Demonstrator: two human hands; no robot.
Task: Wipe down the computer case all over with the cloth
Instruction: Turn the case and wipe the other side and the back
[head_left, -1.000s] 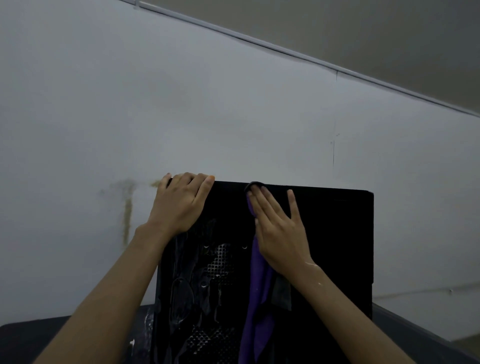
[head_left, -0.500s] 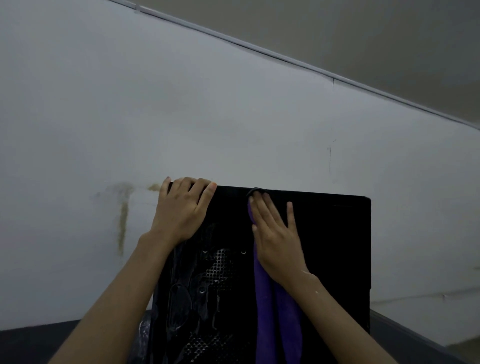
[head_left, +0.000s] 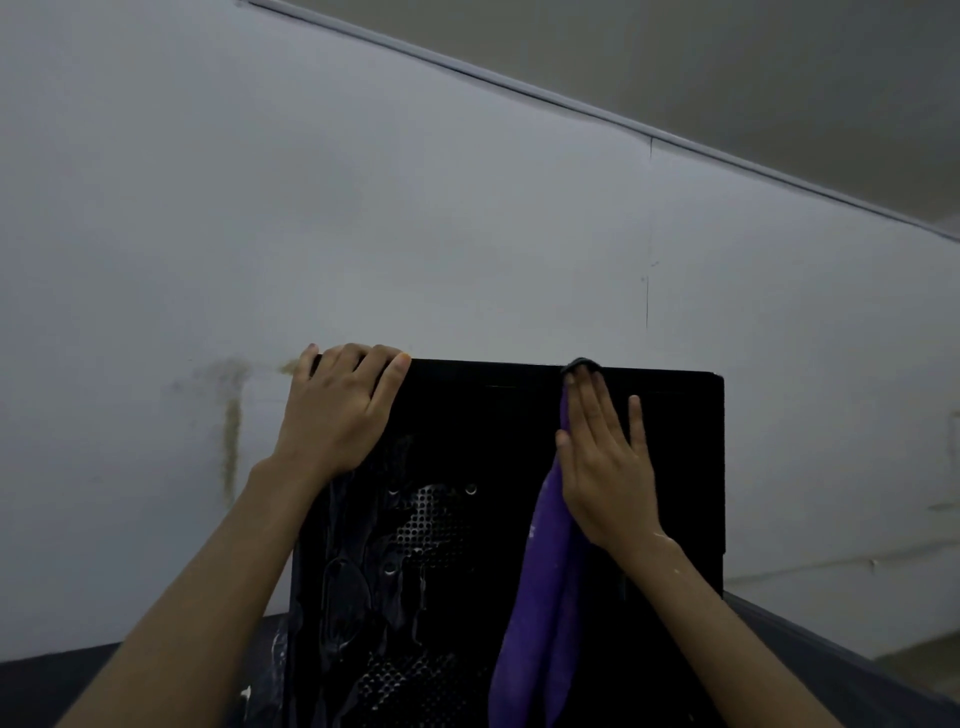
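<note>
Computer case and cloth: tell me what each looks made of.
The computer case: likely painted sheet metal, matte black; punched round holes form a mesh panel, streaked with residue. The cloth: soft purple fabric, perhaps microfibre; it hangs in limp folds under the right hand.

The computer case (head_left: 675, 441) runs out of the bottom edge at 6 o'clock, and its panel toward 3 o'clock is too dark to show any detail. The left hand (head_left: 337, 415) bends its fingers over the case's 11 o'clock corner, so their undersides are hidden. The right hand (head_left: 608, 467) covers the upper part of the cloth (head_left: 540, 623), and the cloth's tail is cut off at 6 o'clock. A small dark lump (head_left: 581, 364) at the right fingertips cannot be identified.
</note>
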